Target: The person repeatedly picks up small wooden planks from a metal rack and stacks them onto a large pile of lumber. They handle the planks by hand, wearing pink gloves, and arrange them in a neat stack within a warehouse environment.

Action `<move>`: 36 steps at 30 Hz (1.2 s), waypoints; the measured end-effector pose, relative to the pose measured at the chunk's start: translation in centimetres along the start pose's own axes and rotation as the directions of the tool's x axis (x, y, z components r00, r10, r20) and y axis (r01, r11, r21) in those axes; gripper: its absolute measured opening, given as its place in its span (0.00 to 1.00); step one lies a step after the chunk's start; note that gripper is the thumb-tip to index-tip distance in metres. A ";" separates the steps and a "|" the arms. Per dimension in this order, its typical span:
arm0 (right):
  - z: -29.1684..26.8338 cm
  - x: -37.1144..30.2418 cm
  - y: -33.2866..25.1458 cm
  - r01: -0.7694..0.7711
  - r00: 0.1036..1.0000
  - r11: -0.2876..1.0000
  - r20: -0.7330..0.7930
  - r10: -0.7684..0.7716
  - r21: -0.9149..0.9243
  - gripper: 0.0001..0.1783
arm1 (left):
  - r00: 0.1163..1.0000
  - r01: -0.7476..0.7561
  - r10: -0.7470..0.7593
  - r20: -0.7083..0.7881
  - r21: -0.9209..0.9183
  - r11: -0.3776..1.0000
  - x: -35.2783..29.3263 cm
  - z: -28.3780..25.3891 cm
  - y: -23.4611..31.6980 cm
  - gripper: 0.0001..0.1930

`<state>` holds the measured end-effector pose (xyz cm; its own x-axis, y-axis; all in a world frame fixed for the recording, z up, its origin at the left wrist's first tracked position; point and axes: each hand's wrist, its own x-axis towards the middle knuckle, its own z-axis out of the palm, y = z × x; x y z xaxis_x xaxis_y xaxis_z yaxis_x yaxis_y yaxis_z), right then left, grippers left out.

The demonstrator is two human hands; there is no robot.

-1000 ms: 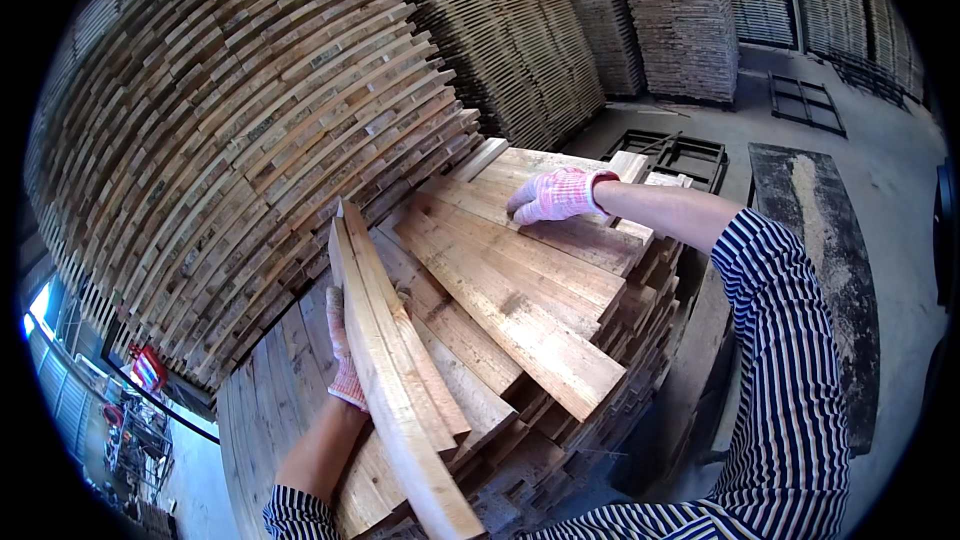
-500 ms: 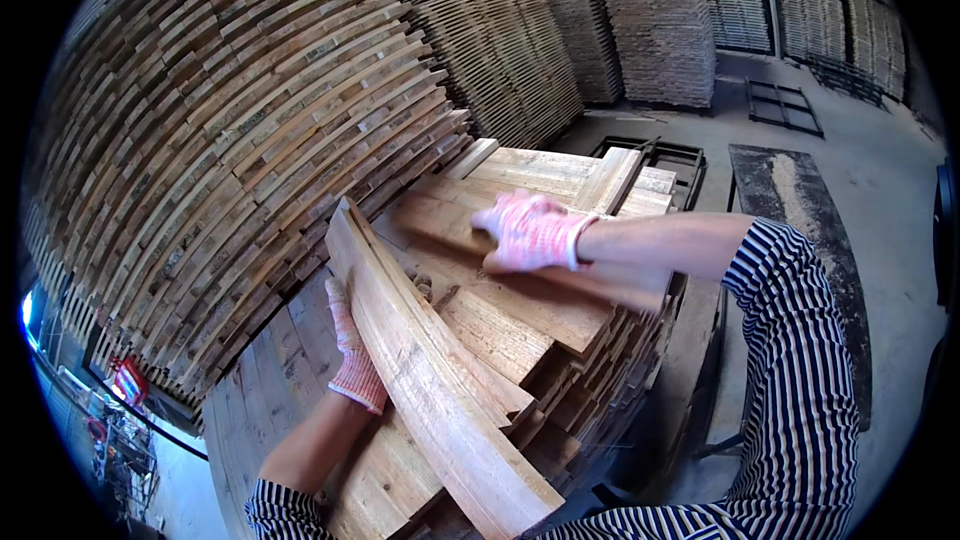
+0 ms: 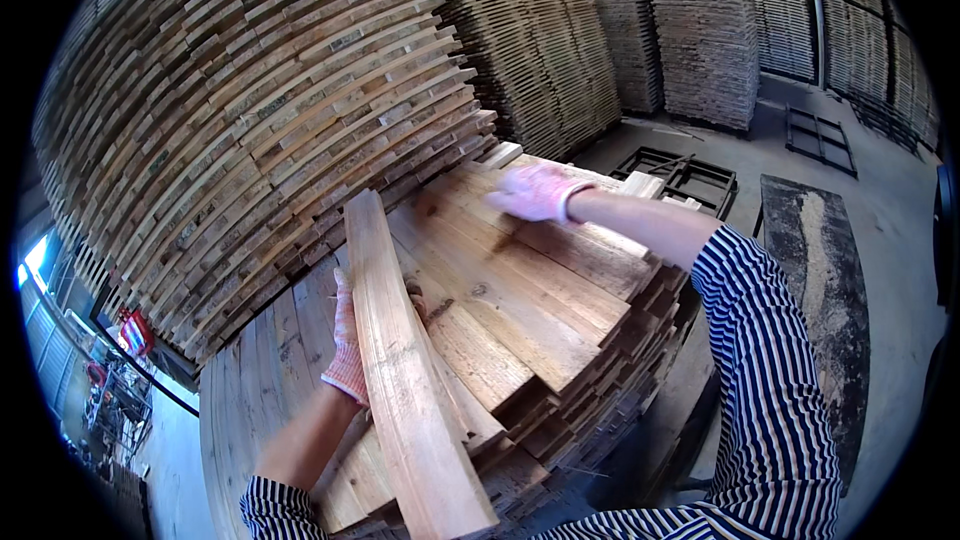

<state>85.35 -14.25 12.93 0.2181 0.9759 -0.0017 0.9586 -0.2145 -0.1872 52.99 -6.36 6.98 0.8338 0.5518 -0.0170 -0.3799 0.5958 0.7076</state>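
My left hand (image 3: 346, 340), in a pink and white knit glove, is closed around a long pale wooden board (image 3: 405, 390). A second board (image 3: 470, 410) shows beneath it, and gloved fingertips curl round their right side. The held boards lean over the left part of a board stack (image 3: 530, 315). My right hand (image 3: 540, 192), gloved alike, is over the far part of that stack, at the edge of a plank (image 3: 470, 200). Motion smears its fingers, so whether it grips the plank is unclear.
A tall wall of stacked lumber (image 3: 270, 120) rises close at the far left. More lumber stacks (image 3: 530, 50) stand behind. On the right, a dark metal frame (image 3: 680, 175) and a black mat (image 3: 815, 290) strewn with sawdust lie on the concrete floor (image 3: 890, 210).
The boards in my left hand have swung to a steeper angle, their near end shifting left. My right hand has moved farther away over the stack. The whole view has shifted slightly.
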 end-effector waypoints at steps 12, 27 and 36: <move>-1.2 -5.5 1.4 0.296 0.947 0.901 -0.219 -0.234 0.316 0.50 | 0.985 -0.026 0.031 -0.167 0.036 0.999 7.3 5.6 -6.1 0.29; 0.4 2.9 4.9 0.207 0.947 0.978 -0.246 -0.205 -0.019 0.34 | 0.956 -0.171 0.160 -0.247 -0.022 0.985 7.1 3.8 -7.0 0.31; 0.4 -7.8 -1.3 0.287 0.956 0.858 -0.192 -0.224 0.427 0.51 | 0.980 -0.101 0.104 -0.171 0.024 0.995 8.2 7.7 -9.0 0.33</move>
<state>82.29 -21.57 12.77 0.0290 0.9730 0.2290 0.8066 0.1125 -0.5803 66.34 -11.72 5.88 0.7089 0.7024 -0.0643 -0.4525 0.5229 0.7224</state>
